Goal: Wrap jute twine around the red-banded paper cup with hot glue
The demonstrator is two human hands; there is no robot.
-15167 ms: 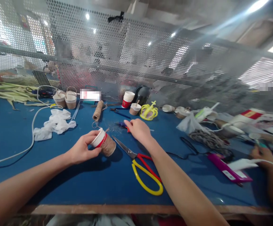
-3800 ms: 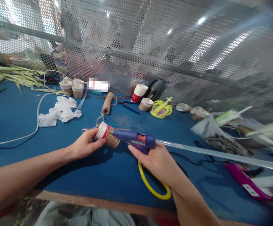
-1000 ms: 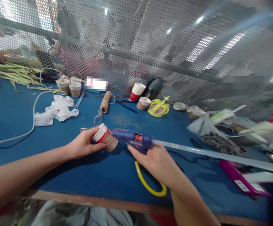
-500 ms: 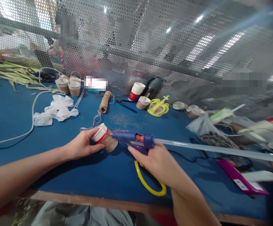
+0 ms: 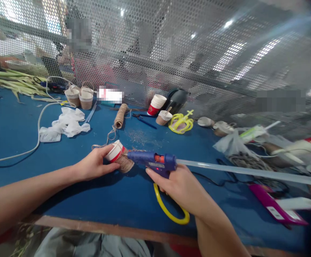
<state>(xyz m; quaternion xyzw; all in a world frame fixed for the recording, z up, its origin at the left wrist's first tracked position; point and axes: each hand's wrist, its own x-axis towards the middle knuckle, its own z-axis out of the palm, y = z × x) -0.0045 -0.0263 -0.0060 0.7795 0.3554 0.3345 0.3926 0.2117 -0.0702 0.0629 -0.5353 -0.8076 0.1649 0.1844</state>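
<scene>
My left hand (image 5: 99, 163) grips a paper cup (image 5: 114, 154), white and red near its rim and wound with brown twine (image 5: 125, 164) lower down. The cup lies tilted, its mouth toward the upper left. My right hand (image 5: 181, 184) is closed round the handle of a blue glue gun (image 5: 150, 159), whose small red light shows. Its nozzle meets the twine-wrapped side of the cup; whether it touches cannot be made out. A long clear glue stick (image 5: 241, 170) sticks out of the gun's back. Loose twine runs from the cup to a twine spool (image 5: 121, 116).
White plastic scraps (image 5: 65, 123) and a white cable (image 5: 39, 125) lie left. Behind are twine-wrapped cups (image 5: 86, 99), pliers (image 5: 146, 121), stacked paper cups (image 5: 157, 104) and a yellow crown-shaped piece (image 5: 181, 123). A yellow loop (image 5: 168, 214) lies below my right hand; a magenta package (image 5: 277, 207) is at right.
Hands, cup and glue gun hold nearly the same position. The whole view has shifted very slightly; nothing was taken or let go.
</scene>
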